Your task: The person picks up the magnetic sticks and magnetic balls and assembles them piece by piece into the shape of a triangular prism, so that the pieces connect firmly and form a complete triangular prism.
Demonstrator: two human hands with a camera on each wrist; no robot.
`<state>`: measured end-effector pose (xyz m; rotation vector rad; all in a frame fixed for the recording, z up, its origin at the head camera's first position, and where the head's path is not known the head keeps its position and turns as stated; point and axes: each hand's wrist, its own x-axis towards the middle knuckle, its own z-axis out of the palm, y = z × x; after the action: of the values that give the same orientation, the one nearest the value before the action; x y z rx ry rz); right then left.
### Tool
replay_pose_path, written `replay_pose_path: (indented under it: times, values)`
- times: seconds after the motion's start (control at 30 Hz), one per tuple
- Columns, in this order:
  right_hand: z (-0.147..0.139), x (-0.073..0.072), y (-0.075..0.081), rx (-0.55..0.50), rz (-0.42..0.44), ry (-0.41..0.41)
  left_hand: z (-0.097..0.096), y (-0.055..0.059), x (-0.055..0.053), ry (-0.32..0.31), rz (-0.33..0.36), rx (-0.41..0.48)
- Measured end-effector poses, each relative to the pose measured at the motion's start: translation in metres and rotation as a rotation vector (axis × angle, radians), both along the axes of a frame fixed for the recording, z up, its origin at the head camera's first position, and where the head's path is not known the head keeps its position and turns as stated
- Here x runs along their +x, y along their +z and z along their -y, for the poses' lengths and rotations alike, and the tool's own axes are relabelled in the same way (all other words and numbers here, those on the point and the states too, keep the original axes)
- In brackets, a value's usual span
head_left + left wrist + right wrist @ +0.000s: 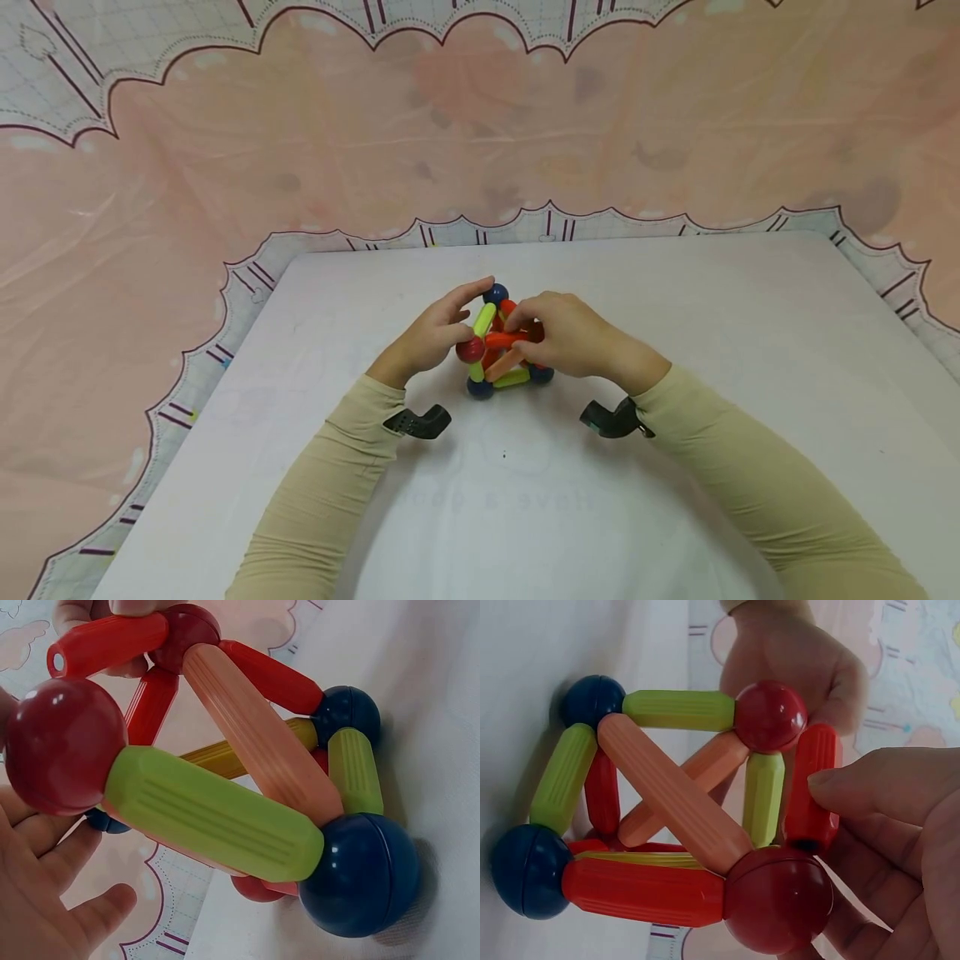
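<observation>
A frame of plastic rods and balls, like a magnetic building set, stands on the white tabletop between both hands. My right hand (573, 337) pinches a red rod (815, 784) between thumb and fingers. One end of that rod meets a red ball (778, 900); its other end, with a small hole, is close to a second red ball (66, 746). My left hand (431, 333) has its thumb at this second ball and its index fingertip at the top dark blue ball (496, 293). An orange rod (262, 735) slants down to a lower blue ball (358, 874).
The white tabletop (480, 517) spreads around the frame. Behind and to the left lies a pink cloth (465, 150) with scalloped white edging. Black wrist devices (418, 422) sit near both cuffs, above the table.
</observation>
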<state>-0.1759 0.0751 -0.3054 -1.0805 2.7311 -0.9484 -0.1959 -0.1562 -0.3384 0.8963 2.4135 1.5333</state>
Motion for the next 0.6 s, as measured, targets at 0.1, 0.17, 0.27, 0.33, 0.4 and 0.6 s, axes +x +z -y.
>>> replay_pose_path:
  times: [0.1, 0.17, 0.27, 0.33, 0.4, 0.6]
  values:
    - [0.0016, 0.0002, -0.0009, 0.018, -0.003, -0.009, 0.0001, 0.0000, -0.0002, 0.003, 0.003, -0.001]
    - [0.0020, 0.0006, -0.0009, 0.027, -0.001, -0.012, -0.0001, 0.0002, -0.0005, 0.004, 0.006, -0.004]
    - [0.0028, 0.0009, -0.0011, 0.036, 0.004, -0.015, -0.0007, 0.0011, -0.0002, 0.008, 0.008, -0.008]
    - [0.0033, 0.0014, -0.0007, 0.041, 0.003, -0.015, -0.0010, 0.0017, 0.0000, 0.010, 0.010, -0.010]
    - [0.0040, 0.0014, -0.0010, 0.045, -0.004, -0.013, -0.0013, 0.0025, 0.0003, 0.012, 0.012, -0.010]
    - [0.0056, 0.0016, -0.0018, 0.051, -0.020, -0.011, -0.0011, 0.0025, 0.0005, 0.014, 0.007, -0.015]
